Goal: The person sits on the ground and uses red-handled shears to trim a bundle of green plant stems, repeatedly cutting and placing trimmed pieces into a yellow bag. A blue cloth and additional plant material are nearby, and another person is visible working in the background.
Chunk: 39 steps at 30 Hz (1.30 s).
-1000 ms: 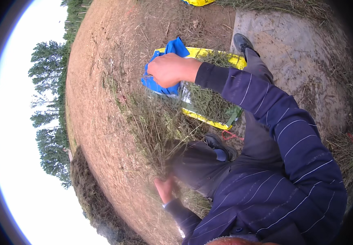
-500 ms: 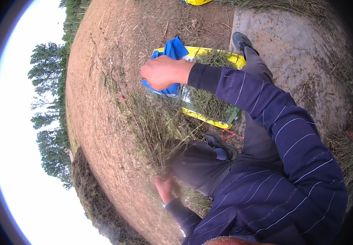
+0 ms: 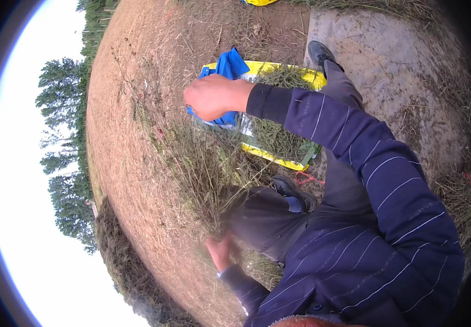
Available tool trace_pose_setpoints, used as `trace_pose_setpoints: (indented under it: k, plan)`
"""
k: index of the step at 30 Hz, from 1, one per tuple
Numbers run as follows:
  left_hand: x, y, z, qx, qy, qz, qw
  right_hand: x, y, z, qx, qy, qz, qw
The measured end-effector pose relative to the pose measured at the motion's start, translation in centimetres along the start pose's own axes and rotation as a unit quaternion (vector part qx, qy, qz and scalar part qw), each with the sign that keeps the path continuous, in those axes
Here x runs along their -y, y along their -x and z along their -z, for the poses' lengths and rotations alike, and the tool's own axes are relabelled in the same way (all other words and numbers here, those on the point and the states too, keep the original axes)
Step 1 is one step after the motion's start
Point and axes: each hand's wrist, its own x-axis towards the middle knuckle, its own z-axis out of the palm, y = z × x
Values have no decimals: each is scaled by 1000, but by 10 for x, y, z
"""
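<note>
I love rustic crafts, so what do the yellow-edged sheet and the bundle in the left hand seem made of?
Yellow-edged sheet: probably plastic, smooth-looking, given its bright, even colour.
Bundle: seemingly dryish plant stems, rough and matte, showing thin branching stalks.

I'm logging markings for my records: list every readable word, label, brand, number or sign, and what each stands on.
No text is readable.
Yellow-and-white sack: partly under cut greenery; any print is too small to read.
Yellow item at the top edge: cut off, nothing legible.

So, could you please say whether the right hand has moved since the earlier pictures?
Yes, the right hand has shifted slightly left, judged against the blue cloth.
</note>
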Motion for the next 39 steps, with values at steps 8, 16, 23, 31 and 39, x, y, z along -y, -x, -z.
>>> trace_pose_setpoints:
  k: [8, 16, 23, 31, 39]
  plan:
    - [4, -4, 0, -4, -9, -17, 1000, -11, 3, -14, -53, -20, 0, 998]
    - [18, -6, -1, -53, -30, -15, 998, -26, 16, -14, -42, -72, -85, 993]
    - [-42, 18, -18, -46, 14, 14, 999, -56, 49, -9, -110, -131, -133, 976]
    - [-29, -2, -21, -100, -11, -139, 985, -57, 73, 11, -288, -237, -112, 921]
    - [-50, -23, -32, -279, -291, -188, 896, 0, 74, -7, -50, -294, -60, 953]
